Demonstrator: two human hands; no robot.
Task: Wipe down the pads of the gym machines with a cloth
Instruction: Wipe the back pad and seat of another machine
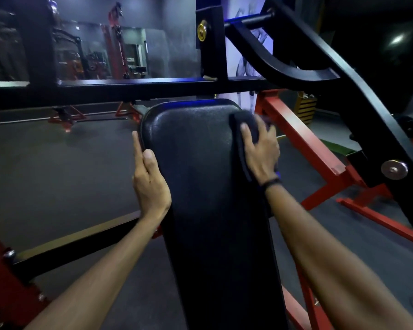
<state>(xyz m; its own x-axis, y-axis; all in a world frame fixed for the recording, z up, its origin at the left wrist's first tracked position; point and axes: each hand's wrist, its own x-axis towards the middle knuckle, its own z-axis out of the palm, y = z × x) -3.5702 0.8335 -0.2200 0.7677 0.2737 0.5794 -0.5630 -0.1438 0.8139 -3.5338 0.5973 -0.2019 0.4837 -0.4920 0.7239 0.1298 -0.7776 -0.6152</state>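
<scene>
From the head camera, a long black pad (200,177) runs from near to far up the middle of the scene, its rounded end farthest away. The left hand (149,184) grips the pad's left edge, thumb on top, index finger straight along the side. The right hand (260,148), fingers spread flat, presses a dark cloth (244,125) against the pad's far right edge. A red frame (303,141) stands to the right.
</scene>
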